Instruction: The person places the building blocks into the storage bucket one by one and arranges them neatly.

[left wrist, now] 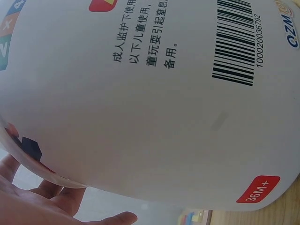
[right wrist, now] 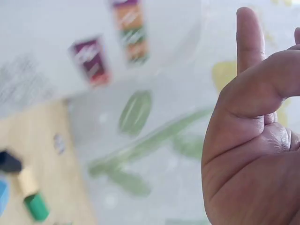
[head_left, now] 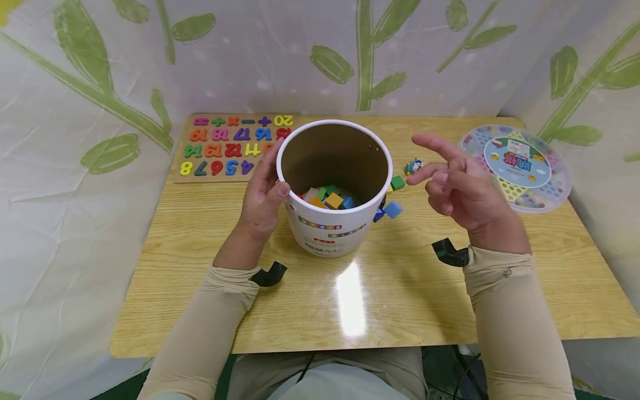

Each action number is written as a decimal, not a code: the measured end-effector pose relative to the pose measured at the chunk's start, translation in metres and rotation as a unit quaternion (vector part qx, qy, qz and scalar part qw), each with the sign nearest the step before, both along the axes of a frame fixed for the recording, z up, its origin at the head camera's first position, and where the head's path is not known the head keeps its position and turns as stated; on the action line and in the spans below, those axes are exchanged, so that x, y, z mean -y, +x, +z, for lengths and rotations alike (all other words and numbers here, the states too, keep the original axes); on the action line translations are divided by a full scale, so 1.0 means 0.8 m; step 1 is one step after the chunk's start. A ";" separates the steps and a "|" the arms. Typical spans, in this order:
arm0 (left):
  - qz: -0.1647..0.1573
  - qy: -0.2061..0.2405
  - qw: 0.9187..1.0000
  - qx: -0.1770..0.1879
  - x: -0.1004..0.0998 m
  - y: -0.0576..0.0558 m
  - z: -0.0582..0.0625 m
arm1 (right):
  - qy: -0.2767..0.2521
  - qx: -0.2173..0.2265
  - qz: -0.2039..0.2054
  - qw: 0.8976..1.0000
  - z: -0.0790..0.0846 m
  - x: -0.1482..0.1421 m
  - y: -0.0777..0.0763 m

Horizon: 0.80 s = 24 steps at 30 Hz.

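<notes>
A white bucket (head_left: 345, 236) with printed labels stands mid-table, its mouth facing up. Coloured blocks (head_left: 334, 200) lie at its bottom. My left hand (head_left: 262, 194) grips the bucket's left side near the rim, thumb at the front and other fingers round the far side. Close up in the left wrist view, the bucket wall (left wrist: 140, 122) shows a barcode. Right of the bucket, my right hand (head_left: 467, 186) is in the air and holds nothing, index finger pointing left, some fingers bent. Under it on the table are a green block (head_left: 398, 183) and a light blue block (head_left: 393, 209).
Behind the bucket at the left lies a wooden number board (head_left: 212, 150) with coloured digits, partly covered by the bucket and left hand. A round, clear-edged game case (head_left: 560, 186) is at the right. A small patterned piece (head_left: 414, 166) sits behind the loose blocks.
</notes>
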<state>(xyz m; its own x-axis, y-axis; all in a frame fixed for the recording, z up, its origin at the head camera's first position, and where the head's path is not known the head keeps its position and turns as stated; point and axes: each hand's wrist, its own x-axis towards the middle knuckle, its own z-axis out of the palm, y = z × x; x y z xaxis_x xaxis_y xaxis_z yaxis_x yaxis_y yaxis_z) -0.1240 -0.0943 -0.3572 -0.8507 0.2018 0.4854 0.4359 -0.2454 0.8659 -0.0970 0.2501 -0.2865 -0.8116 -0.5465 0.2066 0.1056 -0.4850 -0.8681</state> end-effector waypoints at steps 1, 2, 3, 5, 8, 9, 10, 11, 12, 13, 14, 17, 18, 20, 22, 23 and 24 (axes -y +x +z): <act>0.000 -0.001 1.000 -0.001 0.000 0.000 0.000 | 0.016 0.005 -0.015 1.000 -0.011 -0.005 -0.004; 0.000 -0.002 1.000 -0.004 0.001 0.000 0.000 | 0.032 0.016 -0.028 0.999 -0.023 -0.010 -0.008; 0.000 -0.001 1.000 -0.002 0.001 -0.001 -0.001 | 0.055 0.033 -0.047 0.997 -0.037 -0.015 -0.013; 0.000 -0.003 1.000 -0.004 0.002 -0.001 -0.001 | 0.105 0.082 -0.078 0.988 -0.067 -0.026 -0.020; -0.002 -0.002 1.000 -0.001 0.002 -0.001 -0.002 | 0.166 0.170 -0.093 0.967 -0.111 -0.039 -0.029; -0.002 -0.003 1.000 -0.001 0.002 -0.001 -0.002 | 0.187 0.190 -0.090 0.960 -0.124 -0.041 -0.031; -0.003 -0.004 1.000 -0.004 0.002 -0.001 -0.002 | 0.203 0.202 -0.081 0.955 -0.136 -0.043 -0.033; -0.004 -0.003 1.000 -0.005 0.002 -0.002 -0.002 | 0.220 0.208 -0.070 0.950 -0.146 -0.044 -0.034; -0.005 -0.002 1.000 -0.006 0.002 -0.002 -0.002 | 0.238 0.211 -0.059 0.946 -0.154 -0.044 -0.036; -0.005 -0.001 1.000 -0.007 0.002 -0.002 -0.002 | 0.254 0.208 -0.048 0.943 -0.161 -0.044 -0.037; -0.005 -0.002 1.000 -0.007 0.002 -0.002 -0.002 | 0.270 0.206 -0.039 0.940 -0.166 -0.044 -0.039; -0.007 0.002 1.000 -0.004 0.002 -0.002 -0.002 | 0.312 0.196 -0.017 0.929 -0.173 -0.041 -0.042; -0.007 0.002 1.000 -0.002 0.002 -0.002 -0.002 | 0.321 0.196 -0.013 0.926 -0.174 -0.039 -0.043; -0.008 0.002 1.000 0.001 0.002 -0.002 -0.002 | 0.331 0.199 -0.011 0.922 -0.174 -0.037 -0.044; -0.008 0.001 1.000 0.002 0.002 -0.001 -0.001 | 0.337 0.205 -0.013 0.919 -0.173 -0.035 -0.044; -0.008 0.000 1.000 0.003 0.002 -0.001 -0.001 | 0.338 0.208 -0.014 0.918 -0.173 -0.034 -0.044; -0.007 -0.002 1.000 0.003 0.002 -0.001 0.000 | 0.338 0.211 -0.015 0.917 -0.173 -0.034 -0.044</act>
<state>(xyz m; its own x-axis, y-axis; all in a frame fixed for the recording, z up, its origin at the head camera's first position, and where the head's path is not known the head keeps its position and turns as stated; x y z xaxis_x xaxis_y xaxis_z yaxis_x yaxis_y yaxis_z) -0.1246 -0.0960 -0.3573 -0.8508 0.2163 0.4789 0.4266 -0.2478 0.8698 -0.1322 0.2771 -0.4251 -0.7582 -0.4096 -0.5073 0.4971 0.1403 -0.8562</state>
